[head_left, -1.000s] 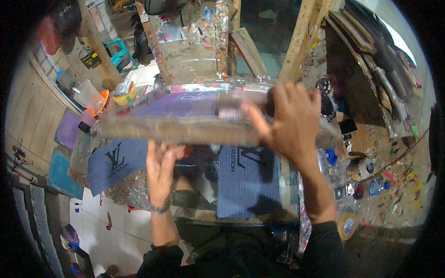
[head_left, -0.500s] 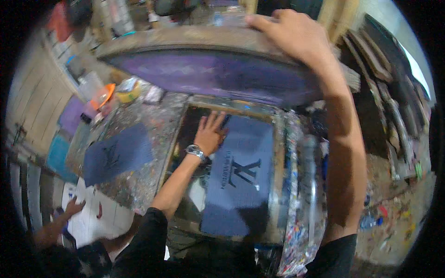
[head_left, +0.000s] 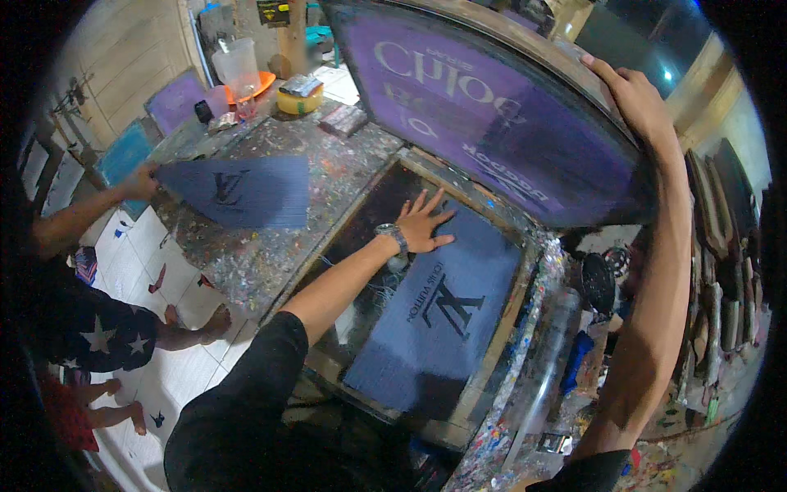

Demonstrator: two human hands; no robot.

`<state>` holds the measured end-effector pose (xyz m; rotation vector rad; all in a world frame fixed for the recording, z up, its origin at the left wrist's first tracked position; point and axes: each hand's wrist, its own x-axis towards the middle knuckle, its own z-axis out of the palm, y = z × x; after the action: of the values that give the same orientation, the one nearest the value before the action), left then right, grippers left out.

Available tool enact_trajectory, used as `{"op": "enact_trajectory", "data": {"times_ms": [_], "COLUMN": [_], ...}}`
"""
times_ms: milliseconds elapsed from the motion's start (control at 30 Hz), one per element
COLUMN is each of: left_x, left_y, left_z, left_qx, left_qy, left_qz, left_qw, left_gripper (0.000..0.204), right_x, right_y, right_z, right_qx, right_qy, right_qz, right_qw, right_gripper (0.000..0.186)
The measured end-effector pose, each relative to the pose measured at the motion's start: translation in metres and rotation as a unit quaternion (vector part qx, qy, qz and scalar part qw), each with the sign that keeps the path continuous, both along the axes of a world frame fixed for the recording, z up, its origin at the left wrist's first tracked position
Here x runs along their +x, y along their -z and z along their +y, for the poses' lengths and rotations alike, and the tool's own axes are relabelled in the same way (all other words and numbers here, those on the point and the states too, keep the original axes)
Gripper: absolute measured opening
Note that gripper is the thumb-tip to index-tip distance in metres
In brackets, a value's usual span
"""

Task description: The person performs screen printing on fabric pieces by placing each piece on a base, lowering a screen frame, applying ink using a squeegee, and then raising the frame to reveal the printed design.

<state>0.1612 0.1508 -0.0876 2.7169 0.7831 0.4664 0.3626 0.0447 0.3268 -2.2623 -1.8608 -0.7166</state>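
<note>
My right hand [head_left: 635,97] grips the upper wooden edge of a screen-printing frame [head_left: 566,139], which stands steeply raised, its purple mesh showing pale lettering. My left hand [head_left: 422,226] lies flat with fingers spread over the upper left edge of a blue-grey sheet [head_left: 492,246]. A dark printed logo marks this sheet, which rests on a dark glossy board with a wooden border [head_left: 484,392]. To the left, a similar printed blue-grey sheet [head_left: 275,184] lies on the paint-stained table [head_left: 246,266]. A co-worker's blurred hand [head_left: 144,182] is at its left corner.
A clear pitcher [head_left: 238,70], an orange dish [head_left: 261,80] and a yellow container [head_left: 298,100] stand on the table's far left. A clear tube [head_left: 548,361] lies right of the board. Several wooden frames [head_left: 721,221] lean at the right. Another person's feet are on the tiled floor.
My view has turned, and the purple mesh faces me more fully. The co-worker's hand has come to the left sheet, whose left corner now reaches it. My left hand remains on the printed sheet.
</note>
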Motion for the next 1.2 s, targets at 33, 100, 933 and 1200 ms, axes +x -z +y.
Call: {"op": "enact_trajectory", "data": {"times_ms": [33, 100, 933, 1200], "left_x": [-0.002, -0.009, -0.242, -0.004], "left_y": [0.003, 0.004, -0.080, -0.135], "left_z": [-0.002, -0.011, -0.061, -0.100], "left_qx": [0.015, 0.071, 0.157, 0.294], "left_qy": [-0.006, 0.002, -0.302, 0.055], "left_qz": [0.050, -0.007, -0.188, -0.181], "left_qw": [0.999, 0.997, 0.921, 0.937], "left_gripper": [0.072, 0.051, 0.057, 0.050], "right_x": [-0.003, -0.018, 0.028, 0.015], "right_y": [0.002, 0.006, -0.019, -0.021], "right_z": [-0.003, -0.007, 0.023, 0.022], "right_qx": [-0.002, 0.005, 0.001, 0.041], "right_qy": [-0.017, 0.048, -0.006, 0.037], "right_qz": [-0.016, 0.046, 0.166, 0.195], "right_qw": [1.000, 0.998, 0.986, 0.979], "right_gripper": [0.035, 0.036, 0.069, 0.074]}}
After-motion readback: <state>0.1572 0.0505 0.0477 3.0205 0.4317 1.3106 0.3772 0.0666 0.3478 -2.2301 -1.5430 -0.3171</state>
